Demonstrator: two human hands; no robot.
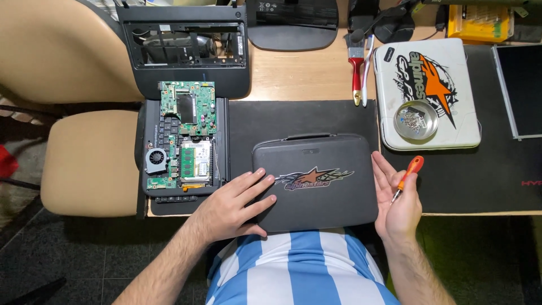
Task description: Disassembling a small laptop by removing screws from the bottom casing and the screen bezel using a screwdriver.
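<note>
The left hand (234, 209) lies flat, fingers spread, on the dark grey laptop lid with a star emblem (316, 181) at the desk's near edge. The right hand (397, 197), just beside its right edge, pinches a small orange-handled screwdriver (407, 178). An exposed green circuit board (183, 135) sits to the left.

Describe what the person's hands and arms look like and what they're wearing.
Both forearms are bare and hairy, with no sleeves reaching them. The left hand and right hand wear no gloves, and no rings or watch are visible. The shirt has light blue and white vertical stripes.
</note>
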